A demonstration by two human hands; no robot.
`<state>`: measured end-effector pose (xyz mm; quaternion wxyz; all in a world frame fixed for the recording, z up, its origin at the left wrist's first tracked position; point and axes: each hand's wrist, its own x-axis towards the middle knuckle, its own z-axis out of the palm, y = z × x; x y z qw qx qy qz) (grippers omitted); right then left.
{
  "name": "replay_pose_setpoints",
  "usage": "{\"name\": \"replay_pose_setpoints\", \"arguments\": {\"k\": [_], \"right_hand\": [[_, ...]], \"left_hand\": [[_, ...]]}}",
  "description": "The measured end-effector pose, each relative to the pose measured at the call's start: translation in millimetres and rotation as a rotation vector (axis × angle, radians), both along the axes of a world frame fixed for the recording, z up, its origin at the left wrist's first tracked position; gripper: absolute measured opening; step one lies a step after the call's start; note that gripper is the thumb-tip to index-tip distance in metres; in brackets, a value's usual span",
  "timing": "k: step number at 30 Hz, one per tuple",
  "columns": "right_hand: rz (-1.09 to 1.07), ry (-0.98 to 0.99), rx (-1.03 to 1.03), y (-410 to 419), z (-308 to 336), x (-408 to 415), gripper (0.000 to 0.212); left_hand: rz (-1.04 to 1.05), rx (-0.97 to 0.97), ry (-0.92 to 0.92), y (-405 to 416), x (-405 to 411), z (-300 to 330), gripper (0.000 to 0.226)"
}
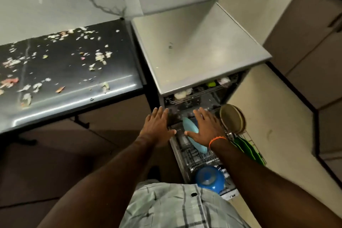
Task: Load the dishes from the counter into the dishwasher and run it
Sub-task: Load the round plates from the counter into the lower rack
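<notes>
nearest to us a blue bowl [210,178] sits in the pulled-out lower rack [187,155] of the open dishwasher [196,46], with green plates [248,149] standing along the rack's right side and a light blue plate [192,136] upright in its far part. farther on, our left hand [159,126] and right hand [205,127] reach out side by side with fingers spread flat and grasping nothing, the right one over the light blue plate, while a tan plate [232,118] stands at the rack's far right corner. beyond, the upper rack [198,93] shows white and green items, and to the left the black counter [74,72] is strewn with food scraps [100,56].
</notes>
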<state>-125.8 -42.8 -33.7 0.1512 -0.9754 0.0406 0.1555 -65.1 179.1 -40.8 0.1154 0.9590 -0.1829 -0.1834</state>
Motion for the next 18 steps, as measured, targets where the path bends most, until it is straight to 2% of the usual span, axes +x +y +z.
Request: {"name": "replay_pose_setpoints", "arguments": {"k": [9, 18], "right_hand": [[0.277, -0.038, 0.009, 114.5, 10.8, 39.2, 0.107], [0.432, -0.107, -0.003, 258.9, 17.8, 52.7, 0.107]], "left_hand": [[0.262, 0.068, -0.056, 127.0, -29.2, 13.8, 0.106], [0.452, 0.101, -0.105, 260.6, -59.3, 44.4, 0.102]]}}
